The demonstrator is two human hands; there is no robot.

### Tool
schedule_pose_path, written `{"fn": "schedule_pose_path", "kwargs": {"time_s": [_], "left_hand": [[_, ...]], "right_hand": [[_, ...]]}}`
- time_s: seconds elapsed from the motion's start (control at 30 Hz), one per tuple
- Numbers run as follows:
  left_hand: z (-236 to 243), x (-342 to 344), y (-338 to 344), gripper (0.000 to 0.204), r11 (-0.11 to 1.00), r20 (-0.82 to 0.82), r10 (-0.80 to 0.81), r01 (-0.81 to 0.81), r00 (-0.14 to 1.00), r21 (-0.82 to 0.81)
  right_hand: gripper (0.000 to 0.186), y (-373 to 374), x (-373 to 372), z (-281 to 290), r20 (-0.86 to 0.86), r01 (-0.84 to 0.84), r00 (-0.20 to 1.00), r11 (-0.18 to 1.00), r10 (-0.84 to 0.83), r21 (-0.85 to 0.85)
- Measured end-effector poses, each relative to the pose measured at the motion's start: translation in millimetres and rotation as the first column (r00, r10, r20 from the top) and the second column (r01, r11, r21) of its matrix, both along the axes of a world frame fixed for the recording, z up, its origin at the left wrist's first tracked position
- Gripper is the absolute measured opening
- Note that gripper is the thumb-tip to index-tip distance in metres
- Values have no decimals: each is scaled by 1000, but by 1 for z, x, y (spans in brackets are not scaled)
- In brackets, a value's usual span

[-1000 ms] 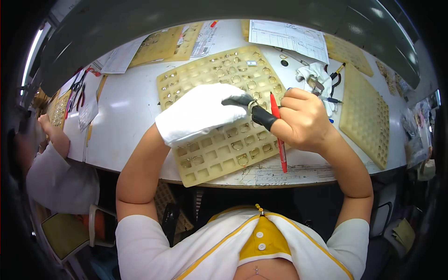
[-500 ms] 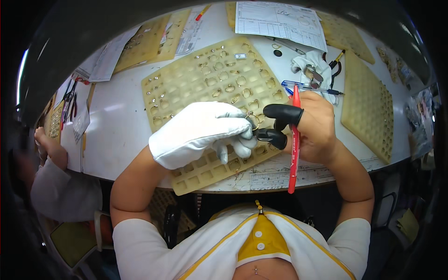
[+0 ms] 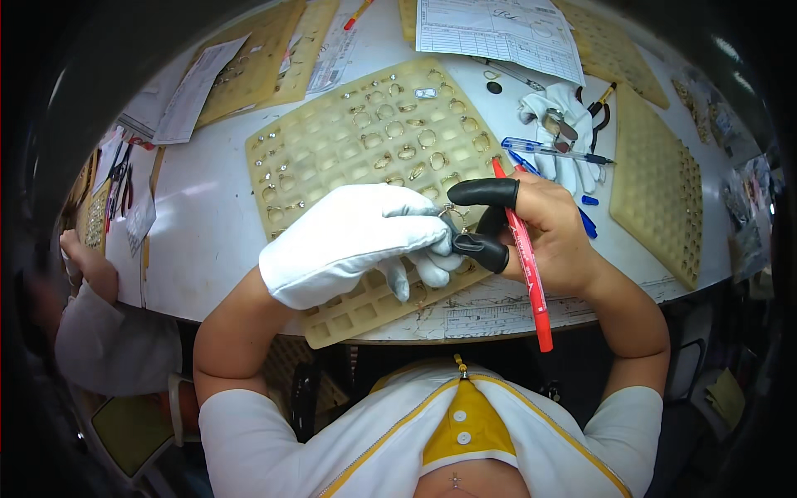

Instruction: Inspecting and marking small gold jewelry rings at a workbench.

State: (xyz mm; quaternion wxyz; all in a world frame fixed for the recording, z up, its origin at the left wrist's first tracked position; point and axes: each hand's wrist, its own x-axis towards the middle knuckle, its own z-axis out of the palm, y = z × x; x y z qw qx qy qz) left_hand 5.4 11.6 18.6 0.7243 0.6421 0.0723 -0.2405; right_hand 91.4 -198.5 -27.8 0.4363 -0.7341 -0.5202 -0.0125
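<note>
My left hand (image 3: pixel 357 241) wears a white glove and pinches a small ring (image 3: pixel 449 214) at its fingertips, above the near edge of a tan compartment tray (image 3: pixel 332 149) that holds several rings. My right hand (image 3: pixel 544 228) is bare except for black finger cots on the thumb and forefinger. It holds a red pen (image 3: pixel 525 257) along the palm, and its covered fingertips meet the ring from the right. Both hands touch at the ring.
A second tan tray (image 3: pixel 656 191) lies at the right, more trays (image 3: pixel 249 58) at the back. A spare white glove (image 3: pixel 556 133) with blue pens and small tools sits right of the main tray. Printed papers (image 3: pixel 498 29) lie behind. Another person's sleeve (image 3: pixel 91 332) is at the left.
Both hands have drawn nearer to me and lifted off the tray; the ring is now pinched between the gloved fingers and the black-capped fingertips. The red pen has swung more upright.
</note>
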Motion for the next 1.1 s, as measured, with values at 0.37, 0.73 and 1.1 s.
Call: {"fn": "schedule_pose_path", "kwargs": {"time_s": [0.37, 0.73, 1.1], "left_hand": [[-5, 0, 3, 28, 994, -29, -31, 28, 999, -104], [-4, 0, 1, 27, 990, -69, -47, 37, 996, -135], [-4, 0, -2, 24, 1000, -44, -14, 13, 999, -11]], "right_hand": [[39, 2, -4, 6, -21, -44, 999, 998, 45, 40], [39, 0, -3, 6, 3, -63, 998, 997, 63, 49], [44, 2, -5, 7, -29, -46, 998, 997, 48, 64]]}}
